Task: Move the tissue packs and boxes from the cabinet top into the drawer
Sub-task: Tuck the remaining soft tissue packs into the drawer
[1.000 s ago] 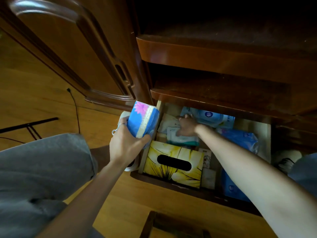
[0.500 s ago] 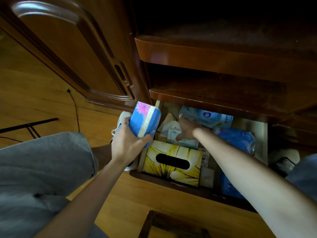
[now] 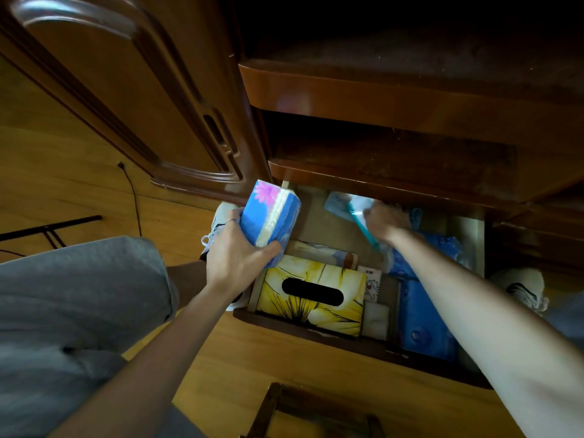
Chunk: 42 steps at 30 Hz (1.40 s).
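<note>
Left hand (image 3: 235, 257) is wrapped round a blue tissue pack (image 3: 268, 216), thumb across its near face and fingers behind, holding it tilted just over the left wall of the open drawer (image 3: 316, 327), not down inside. Deep at the back, the right hand (image 3: 384, 221) has its fingers curled on a clear pack with a teal edge (image 3: 360, 216), blurred, right under the lip of the shelf (image 3: 379, 178) above, so headroom there is tight. In the front left corner sits the yellow tissue box (image 3: 311, 295), square against the front wall, with a flat pale pack (image 3: 319, 248) just behind it. Between that pale pack and the back there is bare drawer floor (image 3: 322, 222), the one open patch. Small white packets (image 3: 373, 295) stand wedged between the yellow box and the big blue soft pack (image 3: 423, 314), which fills the right side beneath the forearm. The cabinet door (image 3: 126, 90) hangs open at the left.
</note>
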Each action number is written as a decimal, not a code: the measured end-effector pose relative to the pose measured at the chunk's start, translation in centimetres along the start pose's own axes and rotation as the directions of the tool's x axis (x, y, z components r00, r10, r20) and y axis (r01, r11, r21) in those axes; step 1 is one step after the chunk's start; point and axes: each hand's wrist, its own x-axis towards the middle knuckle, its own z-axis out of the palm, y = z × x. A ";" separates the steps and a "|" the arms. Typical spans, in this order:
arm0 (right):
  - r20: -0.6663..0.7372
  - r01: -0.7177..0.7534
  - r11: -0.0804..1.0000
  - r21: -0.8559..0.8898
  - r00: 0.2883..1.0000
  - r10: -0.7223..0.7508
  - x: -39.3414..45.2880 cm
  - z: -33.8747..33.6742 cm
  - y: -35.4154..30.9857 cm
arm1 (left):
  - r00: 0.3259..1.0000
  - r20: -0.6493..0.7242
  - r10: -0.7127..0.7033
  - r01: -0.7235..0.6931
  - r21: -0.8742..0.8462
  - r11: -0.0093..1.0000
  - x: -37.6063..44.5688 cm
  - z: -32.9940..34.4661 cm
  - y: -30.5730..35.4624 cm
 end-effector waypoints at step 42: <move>0.169 0.540 0.818 -0.201 0.841 -0.514 1.9 2.2 -4.4 | 1.000 0.015 -0.021 0.021 -0.040 0.999 0.7 0.0 -1.0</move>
